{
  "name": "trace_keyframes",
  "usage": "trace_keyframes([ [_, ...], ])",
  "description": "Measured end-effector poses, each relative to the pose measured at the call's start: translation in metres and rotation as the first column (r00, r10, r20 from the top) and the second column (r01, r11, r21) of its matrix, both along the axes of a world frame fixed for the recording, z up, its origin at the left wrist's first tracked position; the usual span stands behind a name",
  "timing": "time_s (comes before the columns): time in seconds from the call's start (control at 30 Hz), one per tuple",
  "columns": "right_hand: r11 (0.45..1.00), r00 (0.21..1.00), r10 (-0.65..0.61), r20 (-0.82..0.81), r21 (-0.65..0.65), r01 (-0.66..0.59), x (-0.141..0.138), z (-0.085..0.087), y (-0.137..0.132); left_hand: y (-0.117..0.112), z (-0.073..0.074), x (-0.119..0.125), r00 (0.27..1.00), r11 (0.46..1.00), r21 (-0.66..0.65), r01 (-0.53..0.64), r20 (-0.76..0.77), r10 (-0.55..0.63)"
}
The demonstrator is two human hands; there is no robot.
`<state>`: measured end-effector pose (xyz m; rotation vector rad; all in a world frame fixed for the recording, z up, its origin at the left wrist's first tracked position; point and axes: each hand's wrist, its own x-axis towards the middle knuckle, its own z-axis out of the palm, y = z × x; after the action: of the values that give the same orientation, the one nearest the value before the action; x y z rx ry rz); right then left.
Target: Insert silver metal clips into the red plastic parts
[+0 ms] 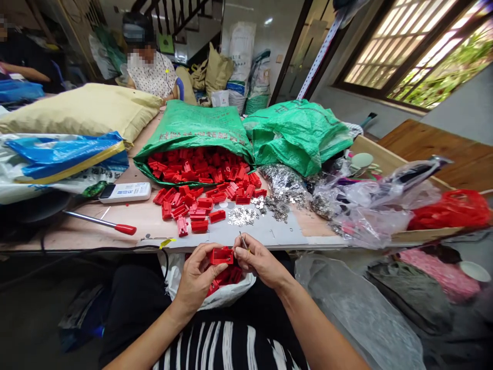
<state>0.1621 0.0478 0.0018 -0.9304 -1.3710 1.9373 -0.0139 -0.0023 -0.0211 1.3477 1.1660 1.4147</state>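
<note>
My left hand (196,275) is closed around a small red plastic housing (221,255), its thumb along the near side. My right hand (260,259) pinches a thin metal tool (242,240) whose slim end points up; its exact kind is hard to make out. The right fingertips are close to the housing's right end. Under both hands a white bag (244,285) sits at my lap with more red housings in it. On the table's grey sheet (275,234) lie loose red housings (199,226) and a pile of small shiny metal pieces (242,216).
An open green sack (204,123) spills red housings onto the table, with another green sack (296,133) beside it. A red-handled lever (125,228) and a white device (127,192) lie left. Plastic bags (370,205) crowd the right. Across the table sits a person (148,72).
</note>
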Motion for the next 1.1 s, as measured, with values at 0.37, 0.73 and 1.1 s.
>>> trace_keyframes([
  [0.37,0.997,0.996,-0.034,0.084,0.078,0.027,-0.005,-0.007,0.003,-0.003,-0.008,-0.001,0.973,0.996,0.088,-0.026,-0.227,0.045],
  [0.73,0.880,0.904,-0.259,0.341,0.468,0.076,-0.015,0.000,-0.004,-0.007,-0.005,0.003,0.883,0.934,0.343,-0.105,-0.400,0.246],
  [1.1,0.797,0.803,-0.390,0.450,0.602,0.049,-0.025,0.009,-0.010,-0.006,-0.002,0.000,0.838,0.898,0.421,-0.123,-0.440,0.322],
])
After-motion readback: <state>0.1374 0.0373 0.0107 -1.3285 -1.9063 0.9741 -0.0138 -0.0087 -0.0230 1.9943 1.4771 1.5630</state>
